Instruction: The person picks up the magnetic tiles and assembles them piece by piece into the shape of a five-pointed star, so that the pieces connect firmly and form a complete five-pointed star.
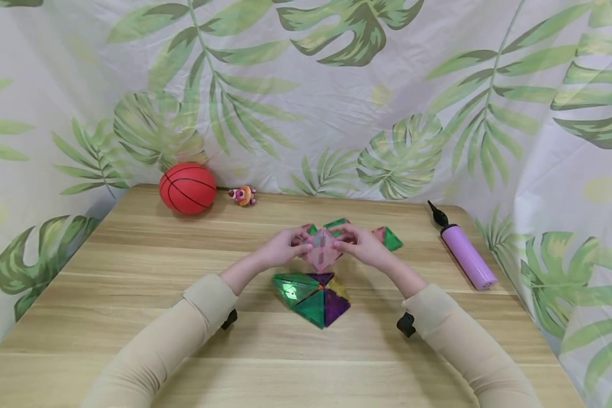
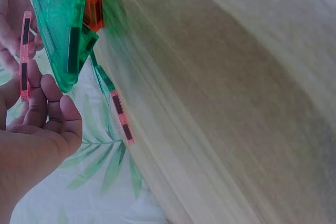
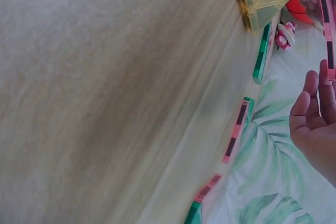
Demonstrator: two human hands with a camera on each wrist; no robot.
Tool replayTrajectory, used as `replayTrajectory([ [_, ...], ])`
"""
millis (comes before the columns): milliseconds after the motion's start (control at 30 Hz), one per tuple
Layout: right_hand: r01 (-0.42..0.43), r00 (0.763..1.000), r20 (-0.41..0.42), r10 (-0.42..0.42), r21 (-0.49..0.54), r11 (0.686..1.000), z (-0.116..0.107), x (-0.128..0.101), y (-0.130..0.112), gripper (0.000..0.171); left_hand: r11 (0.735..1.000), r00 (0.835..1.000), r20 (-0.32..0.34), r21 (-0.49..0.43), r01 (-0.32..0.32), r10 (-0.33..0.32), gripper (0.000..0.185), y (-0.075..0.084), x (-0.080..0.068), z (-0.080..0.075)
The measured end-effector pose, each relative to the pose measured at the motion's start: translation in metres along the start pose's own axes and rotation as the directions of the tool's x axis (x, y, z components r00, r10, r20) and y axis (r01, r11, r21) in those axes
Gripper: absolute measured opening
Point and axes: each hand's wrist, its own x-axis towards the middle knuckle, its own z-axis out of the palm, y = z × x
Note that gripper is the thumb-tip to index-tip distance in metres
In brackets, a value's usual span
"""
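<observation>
My left hand (image 1: 280,249) pinches the left corner of a clear pink magnetic tile (image 1: 320,256), between thumb and fingers. On its right corner, my right hand (image 1: 364,245) pinches the same tile. The left wrist view shows the tile (image 2: 24,56) edge-on, dark magnet strips along its rim, held above the table. Just nearer to me sits a raised shape of joined magnetic tiles (image 1: 311,310) in green, purple, yellow and orange. In the right wrist view the other fingers of my right hand (image 3: 317,111) spread below the tile.
Behind my hands lie more green and pink tiles (image 1: 336,225), partly hidden; another green and pink pair (image 1: 391,239) lies to the right. A red basketball (image 1: 187,188) and a small figurine (image 1: 243,195) stand at the back left. A purple hand pump (image 1: 468,256) lies at the right.
</observation>
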Motion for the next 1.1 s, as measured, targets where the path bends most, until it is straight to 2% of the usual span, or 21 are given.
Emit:
replayTrajectory([
  [167, -0.053, 0.998, 0.038, 0.048, 0.152, 0.987, 0.001, 0.001, 0.001, 0.037, 1.0, 1.0, 0.014, 0.03, 0.003, -0.003, 0.022, -0.002, 0.001, -0.001],
  [300, -0.086, 0.994, 0.086, 0.069, 0.215, 0.973, 0.003, 0.0, 0.005, 0.038, 0.995, 0.999, 0.032, 0.094, -0.014, 0.011, 0.018, -0.002, 0.0, 0.0],
  [433, -0.105, 0.99, 0.121, 0.079, 0.225, 0.969, 0.005, 0.0, 0.01, 0.038, 0.99, 0.998, 0.052, 0.139, -0.028, 0.021, 0.015, -0.007, 0.0, 0.002],
  [700, -0.122, 0.987, 0.134, 0.094, 0.219, 0.968, 0.013, 0.004, 0.018, 0.036, 0.981, 0.995, 0.094, 0.188, -0.052, 0.035, 0.019, -0.009, 0.0, 0.002],
  [933, -0.166, 0.98, 0.143, 0.139, 0.195, 0.967, 0.019, 0.007, 0.021, 0.04, 0.98, 0.991, 0.126, 0.199, 0.015, -0.041, 0.017, -0.012, 0.002, 0.002],
  [1100, -0.178, 0.972, 0.184, 0.147, 0.167, 0.97, 0.021, 0.01, 0.02, 0.035, 0.958, 0.987, 0.158, 0.288, -0.006, -0.041, 0.016, -0.015, 0.005, 0.004],
])
